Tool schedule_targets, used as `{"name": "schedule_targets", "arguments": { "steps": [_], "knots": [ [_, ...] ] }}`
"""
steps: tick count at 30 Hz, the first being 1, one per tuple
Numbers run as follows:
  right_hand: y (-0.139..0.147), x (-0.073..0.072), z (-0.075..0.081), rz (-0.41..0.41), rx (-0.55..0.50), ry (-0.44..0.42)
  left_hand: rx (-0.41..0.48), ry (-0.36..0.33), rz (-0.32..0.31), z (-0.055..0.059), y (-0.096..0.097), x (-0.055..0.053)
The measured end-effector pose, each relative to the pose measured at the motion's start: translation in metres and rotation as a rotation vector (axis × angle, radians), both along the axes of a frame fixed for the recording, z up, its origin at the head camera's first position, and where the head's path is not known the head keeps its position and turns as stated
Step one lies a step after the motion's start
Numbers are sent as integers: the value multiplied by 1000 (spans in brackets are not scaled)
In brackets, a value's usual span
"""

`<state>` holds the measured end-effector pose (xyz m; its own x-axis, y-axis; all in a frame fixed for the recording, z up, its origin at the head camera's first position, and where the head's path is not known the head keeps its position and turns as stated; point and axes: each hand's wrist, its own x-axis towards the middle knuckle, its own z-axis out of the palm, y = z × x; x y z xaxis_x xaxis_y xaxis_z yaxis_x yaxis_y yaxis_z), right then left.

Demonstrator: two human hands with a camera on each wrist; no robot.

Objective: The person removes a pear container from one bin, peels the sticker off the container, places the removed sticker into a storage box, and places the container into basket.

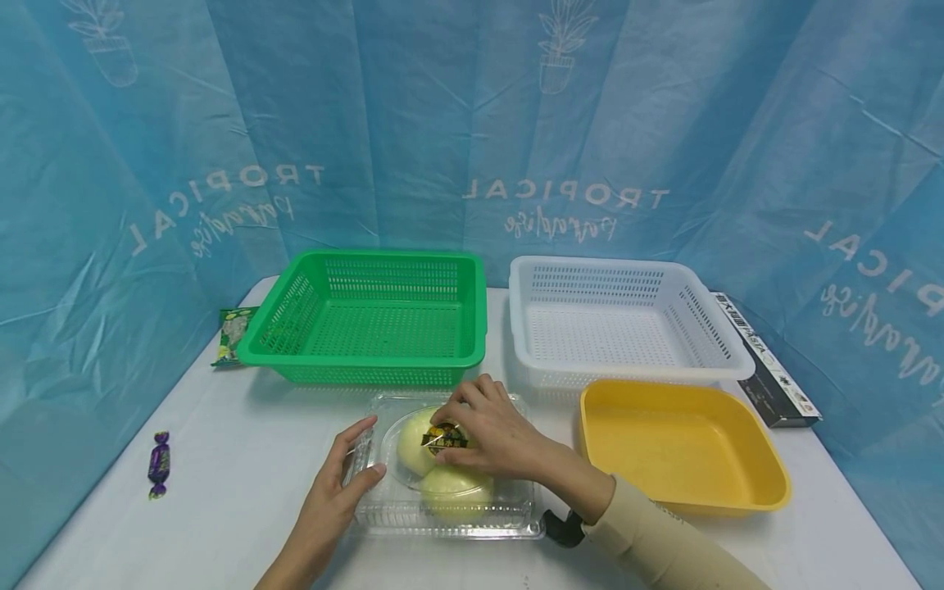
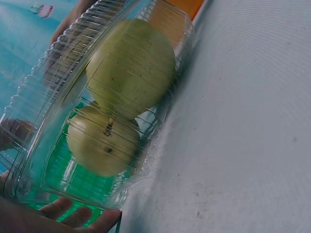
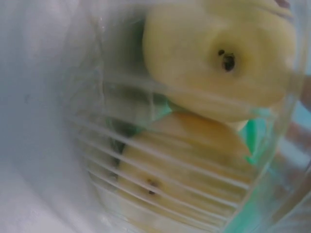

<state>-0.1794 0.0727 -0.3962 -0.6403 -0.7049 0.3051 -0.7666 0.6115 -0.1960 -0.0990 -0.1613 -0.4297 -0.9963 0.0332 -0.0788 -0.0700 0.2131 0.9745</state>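
Note:
A clear plastic clamshell box (image 1: 372, 516) lies on the white table, its ribbed side plain in both wrist views. Inside are two pale yellow-green round fruits, one at the front (image 1: 457, 494) and the other behind it (image 1: 415, 442). A dark oval label (image 1: 446, 441) with yellow print is on top of the lid. My right hand (image 1: 490, 430) bends over the lid, index finger and thumb at opposite edges of the label; whether they pinch it I cannot tell. My left hand (image 1: 335, 492) has its fingers spread at the box's left side.
Behind the box stand a green basket (image 1: 361, 360) and a white basket (image 1: 627, 373). A yellow tray (image 1: 686, 508) is at the right, near a dark pasta box (image 1: 774, 385). Left lie a purple-wrapped candy (image 1: 159, 465) and a green packet (image 1: 234, 334). Blue curtains (image 1: 413, 123) enclose the table.

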Motion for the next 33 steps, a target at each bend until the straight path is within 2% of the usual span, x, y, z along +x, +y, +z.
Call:
{"name": "schedule_targets", "arguments": {
  "steps": [13,24,33],
  "knots": [
    [1,1,4,-4,-64,-107,3,7,-3,-1,0,0],
    [0,2,4,-30,-42,-101,-2,-3,-1,1,1,0],
    [2,0,1,-1,-58,-58,-8,-9,2,1,0,0]
  ]
}}
